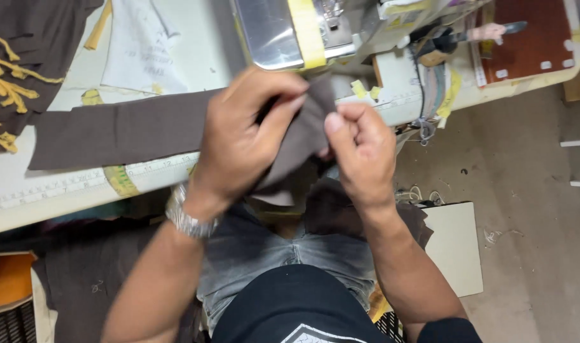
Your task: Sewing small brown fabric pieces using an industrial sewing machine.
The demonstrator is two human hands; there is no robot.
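Observation:
A long strip of dark brown fabric (118, 130) lies across the white sewing table (55, 190) and runs to my hands. My left hand (242, 136), with a metal watch (187, 219) on its wrist, pinches the end of the strip from the left. My right hand (360, 149) grips the same end from the right, fingers curled over the cloth. Both hands hold the fabric just in front of the sewing machine (290, 28), whose metal bed carries a band of yellow tape.
More brown fabric with yellow stitching (13, 70) is piled at the far left. Paper sheets (144, 44) lie behind the strip. A measuring tape (80, 181) runs along the table's front edge. Scissors (487, 32) rest at the right. A white board (455, 248) lies on the floor.

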